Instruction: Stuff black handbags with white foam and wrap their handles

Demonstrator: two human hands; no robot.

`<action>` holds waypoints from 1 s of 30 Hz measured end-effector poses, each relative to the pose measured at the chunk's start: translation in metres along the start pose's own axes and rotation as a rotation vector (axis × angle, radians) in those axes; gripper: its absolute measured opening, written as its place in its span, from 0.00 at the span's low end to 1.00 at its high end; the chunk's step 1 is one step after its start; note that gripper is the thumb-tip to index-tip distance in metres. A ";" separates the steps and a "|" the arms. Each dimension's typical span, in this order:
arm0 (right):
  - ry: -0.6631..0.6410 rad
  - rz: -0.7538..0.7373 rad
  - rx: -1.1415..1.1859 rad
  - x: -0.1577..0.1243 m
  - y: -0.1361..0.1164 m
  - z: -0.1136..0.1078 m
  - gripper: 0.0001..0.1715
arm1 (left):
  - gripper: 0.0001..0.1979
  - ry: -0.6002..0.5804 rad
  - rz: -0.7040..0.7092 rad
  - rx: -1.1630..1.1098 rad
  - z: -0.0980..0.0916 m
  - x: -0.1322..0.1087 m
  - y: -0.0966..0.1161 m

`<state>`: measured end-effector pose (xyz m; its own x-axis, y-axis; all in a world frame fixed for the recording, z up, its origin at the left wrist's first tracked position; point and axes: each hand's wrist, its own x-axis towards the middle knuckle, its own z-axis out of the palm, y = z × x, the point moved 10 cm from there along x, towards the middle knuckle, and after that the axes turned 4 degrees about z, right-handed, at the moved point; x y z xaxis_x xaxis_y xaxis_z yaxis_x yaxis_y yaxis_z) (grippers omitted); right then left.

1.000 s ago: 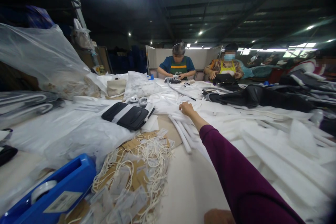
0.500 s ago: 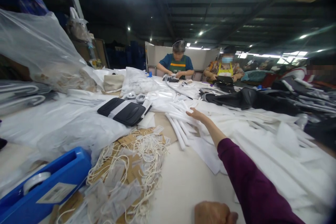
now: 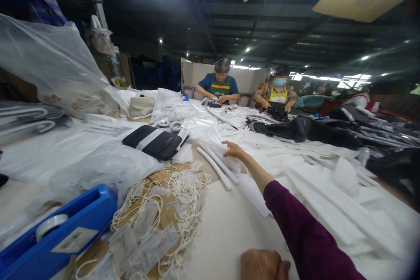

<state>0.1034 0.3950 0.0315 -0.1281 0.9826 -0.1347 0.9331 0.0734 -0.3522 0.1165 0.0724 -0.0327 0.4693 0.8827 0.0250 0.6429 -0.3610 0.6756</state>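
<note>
My right hand (image 3: 234,150), at the end of a purple sleeve, reaches over the middle of the table. Its fingers are bent and closed on a thin, see-through white sheet (image 3: 213,136). White padded strips or tubes (image 3: 215,168) lie just beside and below that hand. At the bottom edge my left hand (image 3: 264,265) is curled into a fist above the pale tabletop (image 3: 226,223), its palm side hidden, so I cannot see whether it holds anything. A flat black bag (image 3: 152,141) with a pale band around it lies to the left of the right hand.
Tags with white cords (image 3: 164,210) form a heap at front left, beside a blue tape dispenser (image 3: 62,232). White foam sheets (image 3: 328,201) cover the right side; black bags (image 3: 302,129) lie behind. Two co-workers (image 3: 220,83) work across the table.
My right hand has moved slightly left and down; its outstretched fingers have closed on the thin white sheet, which is now raised a little. My left fist stays at the bottom edge.
</note>
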 end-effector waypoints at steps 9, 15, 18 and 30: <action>0.137 0.061 -0.154 -0.094 -0.001 -0.005 0.51 | 0.16 0.056 0.022 -0.002 -0.016 -0.007 0.010; 0.207 0.101 -0.269 -0.182 0.000 0.032 0.59 | 0.18 0.066 0.044 -0.007 -0.026 -0.011 0.015; 0.187 0.129 -0.261 -0.181 -0.005 0.044 0.50 | 0.18 0.079 0.035 -0.002 -0.030 -0.012 0.016; 0.284 -0.003 -0.154 -0.209 -0.049 -0.004 0.29 | 0.20 0.073 0.052 -0.019 -0.037 -0.013 0.019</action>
<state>0.0857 0.1869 0.0810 -0.0520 0.9891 0.1376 0.9756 0.0797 -0.2045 0.0997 0.0654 0.0071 0.4561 0.8827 0.1133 0.6066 -0.4015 0.6862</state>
